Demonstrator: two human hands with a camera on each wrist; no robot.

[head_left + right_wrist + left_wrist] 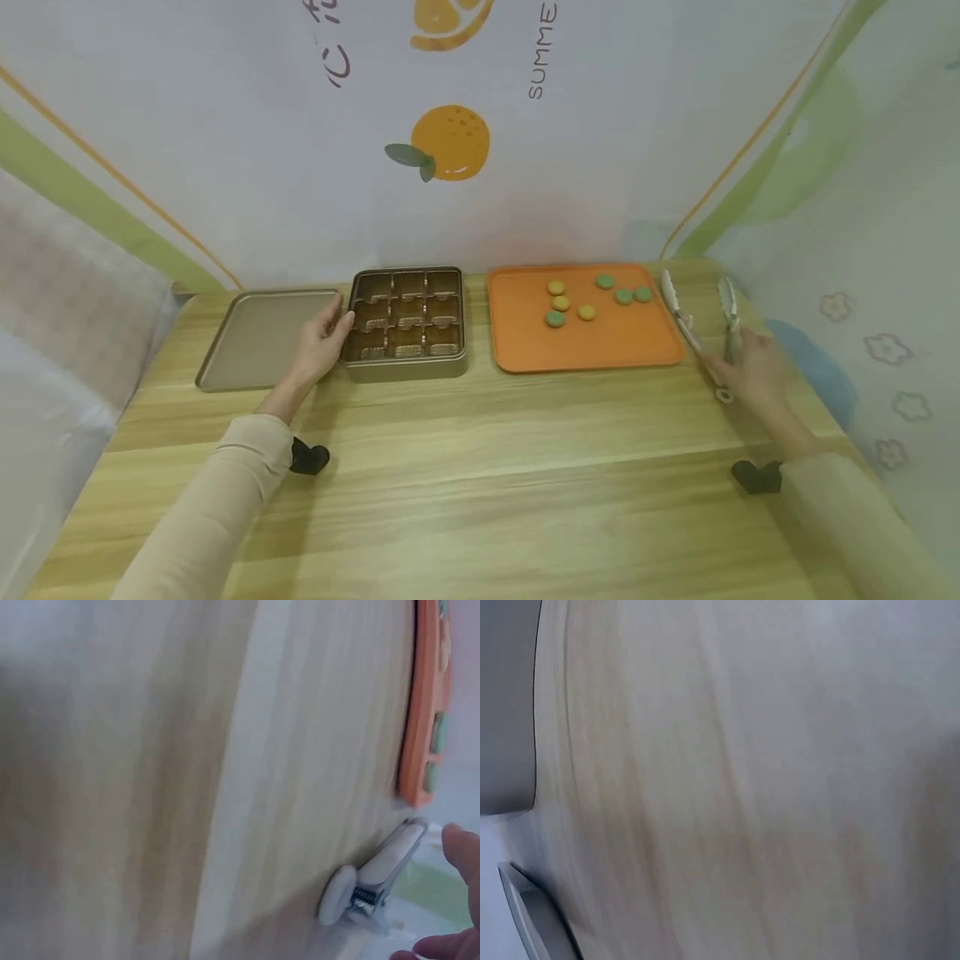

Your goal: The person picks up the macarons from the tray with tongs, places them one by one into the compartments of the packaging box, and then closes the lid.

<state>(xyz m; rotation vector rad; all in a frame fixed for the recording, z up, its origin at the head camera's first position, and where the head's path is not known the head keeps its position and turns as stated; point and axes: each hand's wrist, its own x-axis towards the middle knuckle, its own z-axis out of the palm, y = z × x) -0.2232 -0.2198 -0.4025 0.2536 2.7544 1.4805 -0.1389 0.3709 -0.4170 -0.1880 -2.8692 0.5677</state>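
My left hand [318, 346] rests at the left side of a square metal tin [408, 369], its thumb right at the rim. A brown insert [407, 312] divided into several compartments sits inside the tin. In the left wrist view, part of the tin's wall [506, 712] shows, but the left fingers are out of frame. My right hand [753, 375] is at the handle end of white-tipped tongs [670, 292], whose arms stand spread. In the right wrist view, thumb and fingers [439, 947] are apart beside the tongs' hinge end [364, 896].
An orange tray [517, 346] lies between the tin and the tongs, bearing several yellow discs [587, 312] and green discs [604, 282]. A flat metal lid [251, 342] lies left of the tin. A printed curtain [300, 183] hangs behind the wooden table [480, 475].
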